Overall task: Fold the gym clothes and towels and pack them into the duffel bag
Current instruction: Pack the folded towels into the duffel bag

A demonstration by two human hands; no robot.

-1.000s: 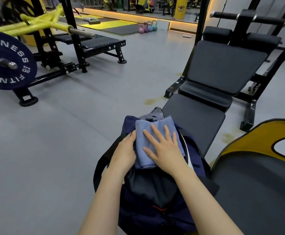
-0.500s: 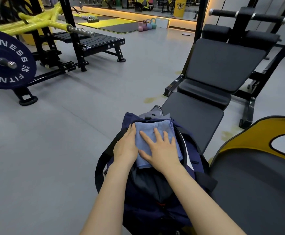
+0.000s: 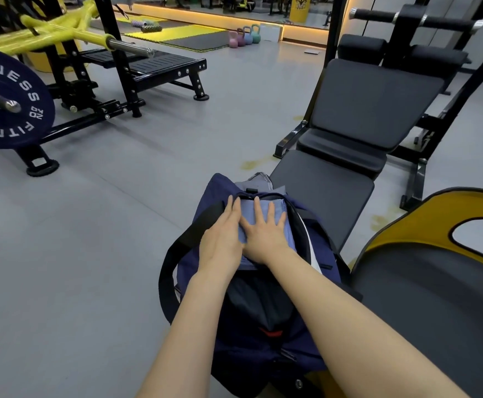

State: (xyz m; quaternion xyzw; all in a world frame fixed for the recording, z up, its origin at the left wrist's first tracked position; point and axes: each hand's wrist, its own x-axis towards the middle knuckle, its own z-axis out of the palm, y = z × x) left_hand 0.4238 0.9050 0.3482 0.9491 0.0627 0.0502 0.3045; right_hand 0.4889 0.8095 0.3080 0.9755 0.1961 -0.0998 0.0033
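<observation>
A navy duffel bag stands open on the end of a black bench, its black strap hanging off the left side. A folded light blue towel lies in the far end of the bag's opening, over dark folded clothes. My right hand presses flat on the towel with fingers spread. My left hand lies with straight fingers along the towel's left edge, against the bag's rim. A grey garment shows just beyond the bag.
The black incline bench rises ahead on the right. A yellow-edged seat is at the right. A barbell rack with a navy weight plate stands on the grey floor to the left. Kettlebells sit far back.
Both hands have slid forward with the blue towel, pushing it deeper into the far end of the bag, so its far edge now sits under the bag's rim.
</observation>
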